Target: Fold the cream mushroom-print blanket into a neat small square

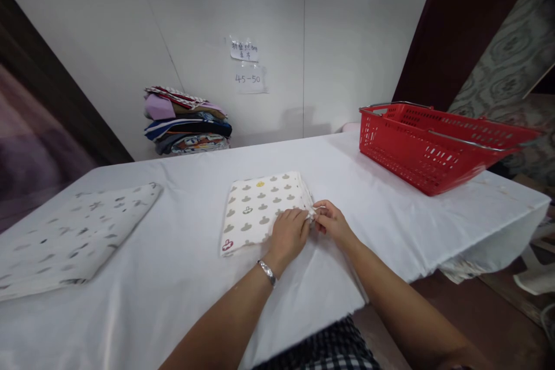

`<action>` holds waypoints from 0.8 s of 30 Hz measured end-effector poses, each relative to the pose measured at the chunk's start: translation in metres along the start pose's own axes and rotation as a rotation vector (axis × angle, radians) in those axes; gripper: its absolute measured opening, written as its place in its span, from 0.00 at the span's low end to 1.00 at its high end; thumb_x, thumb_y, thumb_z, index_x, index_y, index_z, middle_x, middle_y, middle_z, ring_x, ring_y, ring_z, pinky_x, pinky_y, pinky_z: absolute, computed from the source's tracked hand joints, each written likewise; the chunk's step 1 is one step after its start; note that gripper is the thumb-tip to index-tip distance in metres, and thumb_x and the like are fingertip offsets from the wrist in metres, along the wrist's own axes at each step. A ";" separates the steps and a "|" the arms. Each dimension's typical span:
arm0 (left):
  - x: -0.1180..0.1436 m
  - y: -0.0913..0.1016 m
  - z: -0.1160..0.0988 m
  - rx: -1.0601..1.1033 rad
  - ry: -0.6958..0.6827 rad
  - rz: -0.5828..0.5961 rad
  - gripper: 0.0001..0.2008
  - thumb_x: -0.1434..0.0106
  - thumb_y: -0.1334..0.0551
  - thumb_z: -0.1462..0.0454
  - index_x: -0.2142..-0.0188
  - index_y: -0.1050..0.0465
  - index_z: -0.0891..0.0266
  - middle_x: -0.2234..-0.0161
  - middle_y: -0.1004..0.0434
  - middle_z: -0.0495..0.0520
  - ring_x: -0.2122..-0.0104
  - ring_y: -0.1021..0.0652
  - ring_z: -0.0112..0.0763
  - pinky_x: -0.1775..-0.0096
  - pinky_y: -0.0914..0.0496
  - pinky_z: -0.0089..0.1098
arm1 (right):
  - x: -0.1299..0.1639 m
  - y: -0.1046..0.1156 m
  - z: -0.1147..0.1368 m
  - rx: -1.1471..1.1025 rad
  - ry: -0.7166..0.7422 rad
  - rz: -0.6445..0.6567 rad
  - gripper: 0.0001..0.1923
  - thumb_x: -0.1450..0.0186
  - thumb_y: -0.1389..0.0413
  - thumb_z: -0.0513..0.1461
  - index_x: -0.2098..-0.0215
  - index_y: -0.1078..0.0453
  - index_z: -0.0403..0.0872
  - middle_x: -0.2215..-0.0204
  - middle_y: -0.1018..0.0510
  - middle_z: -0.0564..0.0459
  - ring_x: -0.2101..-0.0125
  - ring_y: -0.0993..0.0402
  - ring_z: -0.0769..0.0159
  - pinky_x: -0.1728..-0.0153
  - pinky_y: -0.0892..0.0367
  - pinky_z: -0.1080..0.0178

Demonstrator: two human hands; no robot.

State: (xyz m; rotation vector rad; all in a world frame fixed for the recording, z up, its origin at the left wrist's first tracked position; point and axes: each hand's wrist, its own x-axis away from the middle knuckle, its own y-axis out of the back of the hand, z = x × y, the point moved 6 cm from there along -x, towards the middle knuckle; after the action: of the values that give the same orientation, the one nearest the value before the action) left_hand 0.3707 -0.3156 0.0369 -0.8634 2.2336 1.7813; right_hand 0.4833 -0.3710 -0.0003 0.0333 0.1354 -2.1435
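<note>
Folded cloth [262, 208], soft cream cotton with small grey prints, lies flat mid-table on the white sheet [182, 266]. Left hand [289, 235] rests on its near right corner, fingers curled, pinching the edge; right hand [330, 221] just beside it nips the same corner between thumb and fingers. Looks like a finishing tidy of the fold: corner being squared or tucked. Next move likely calls for keeping the layers aligned while smoothing, since limp fabric slips. Second folded cloth [73, 240], pale with dark flecks, far left. Stack of folded clothes [186, 121] by the wall. Red plastic basket [437, 141], perforated, wire handles, right.
</note>
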 end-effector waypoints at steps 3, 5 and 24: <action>-0.001 0.001 -0.001 -0.016 -0.006 -0.007 0.09 0.37 0.46 0.61 0.58 0.32 0.59 0.61 0.28 0.54 0.60 0.30 0.35 0.59 0.37 0.35 | 0.001 0.000 0.002 -0.010 0.021 0.023 0.14 0.48 0.44 0.41 0.63 0.38 0.49 0.84 0.34 0.63 0.84 0.37 0.73 0.85 0.48 0.70; -0.004 0.005 0.003 -0.001 0.008 -0.014 0.07 0.37 0.46 0.62 0.62 0.31 0.59 0.64 0.27 0.52 0.63 0.29 0.33 0.62 0.38 0.33 | 0.001 0.002 0.007 -0.026 0.064 0.015 0.15 0.48 0.45 0.41 0.62 0.37 0.48 0.81 0.31 0.61 0.83 0.36 0.72 0.84 0.48 0.69; -0.016 0.031 0.026 0.101 0.153 -0.186 0.09 0.35 0.50 0.62 0.64 0.32 0.59 0.67 0.28 0.50 0.65 0.29 0.30 0.65 0.38 0.29 | -0.015 0.012 0.001 0.849 0.011 -0.183 0.17 0.42 0.49 0.51 0.73 0.27 0.47 0.74 0.25 0.52 0.71 0.32 0.66 0.70 0.43 0.66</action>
State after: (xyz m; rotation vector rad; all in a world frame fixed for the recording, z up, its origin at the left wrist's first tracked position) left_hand 0.3620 -0.2816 0.0635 -1.1795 2.2261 1.5543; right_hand 0.5020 -0.3653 0.0006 0.5391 -0.7948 -2.2312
